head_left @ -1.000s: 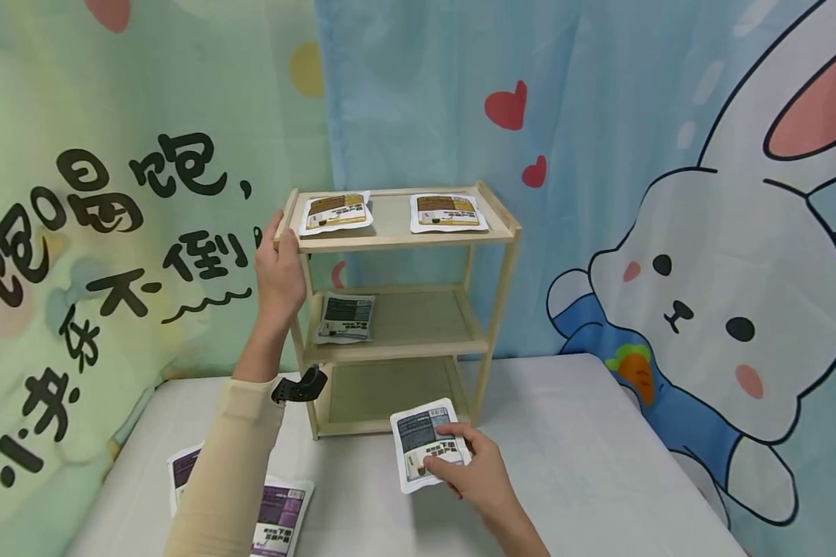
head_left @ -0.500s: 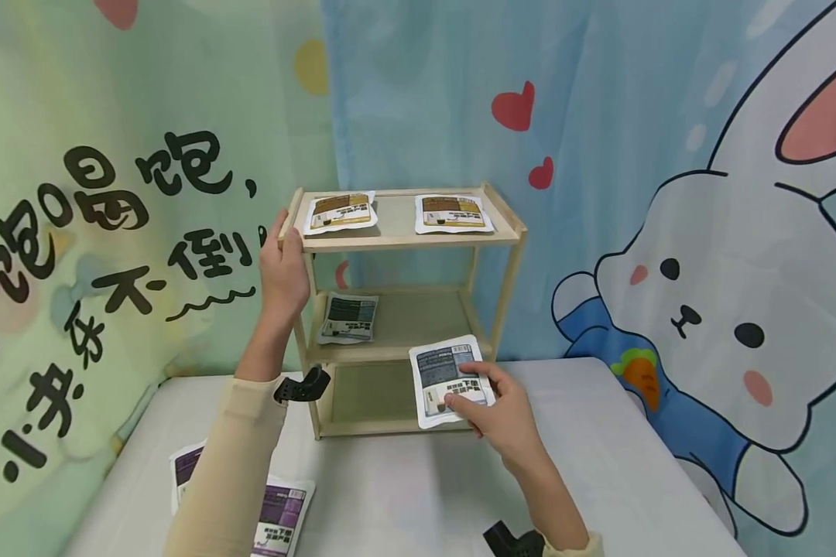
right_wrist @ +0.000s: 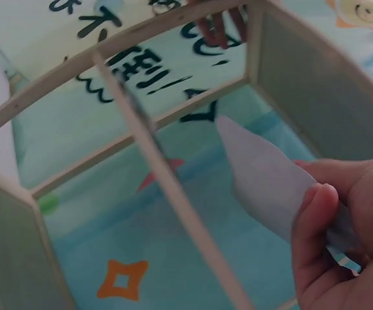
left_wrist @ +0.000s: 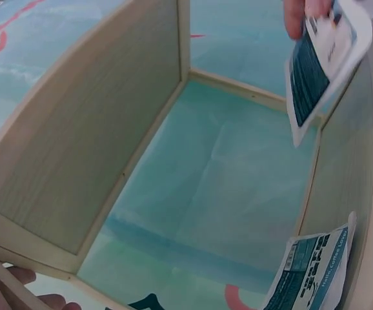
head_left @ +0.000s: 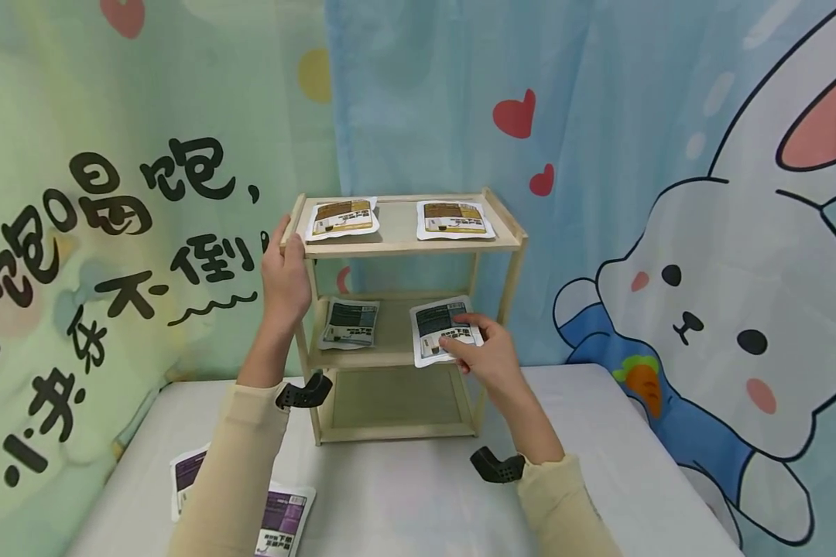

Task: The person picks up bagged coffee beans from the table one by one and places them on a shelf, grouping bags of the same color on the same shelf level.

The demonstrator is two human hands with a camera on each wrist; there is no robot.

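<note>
A three-tier wooden shelf rack [head_left: 397, 224] stands on the white table. My left hand [head_left: 286, 282] grips the rack's upper left corner; in the left wrist view its fingers [left_wrist: 51, 301] show curled under the wood. My right hand [head_left: 491, 354] pinches a white pouch with a dark teal label [head_left: 432, 317] at the front right of the middle shelf. Only the pouch's pale back [right_wrist: 261, 171] shows in the right wrist view. I cannot tell whether it touches the shelf. A similar teal pouch [head_left: 350, 323] lies at the middle shelf's left.
Two brown-and-yellow pouches [head_left: 455, 219] lie apart on the top shelf. Purple-labelled pouches [head_left: 283, 520] lie on the table at front left, partly hidden by my left sleeve [head_left: 233, 472]. A printed curtain [head_left: 418, 93] hangs behind the rack.
My right hand has lifted the teal pouch from low in front of the rack up to the middle shelf's right front. My left hand keeps its hold on the rack.
</note>
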